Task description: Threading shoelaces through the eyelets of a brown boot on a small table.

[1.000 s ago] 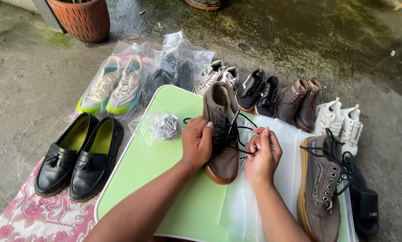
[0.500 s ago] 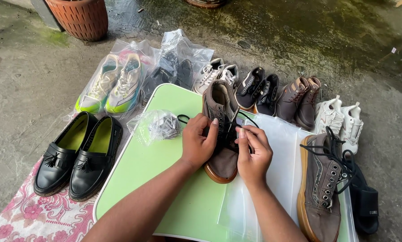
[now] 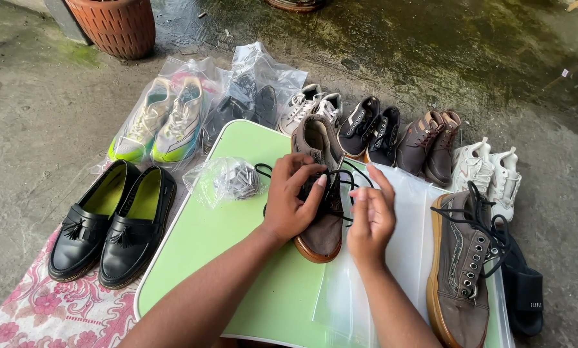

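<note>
- Outdoor setting: rough concrete floor, damp and green-stained toward the top of the frame, with a terracotta pot at upper left.
- Work surface is a pale green tray table in the lower centre. A flowered cloth lies under its left edge, at lower left.
- Brown shoe lies on the table at centre frame, toe toward the camera, black lace partly threaded and looping loose to the right.
- Left hand rests on top of the shoe, fingers curled together over the eyelet area, thumb pressing down on the upper. Appears to pin shoe and lace.
- Right hand sits just right of the shoe, fingers drawn together with the tips at the lace. Whether the lace is truly pinched, I cannot tell from this angle.
- Judgement on lacing well: keep the shoe pinned flat, pull slack evenly on both sides, keep the loose loops clear of the eyelets to avoid tangles.
- Matching brown shoe at lower right, laces spilling out, lying on a clear plastic bag.
- Small clear bag of crumpled paper just left of the left hand.
- Black loafers at left, on the cloth beside the table.
- Row of other pairs along the table's far edge: bagged neon sneakers, black slip-ons, brown boots, white sneakers.
</note>
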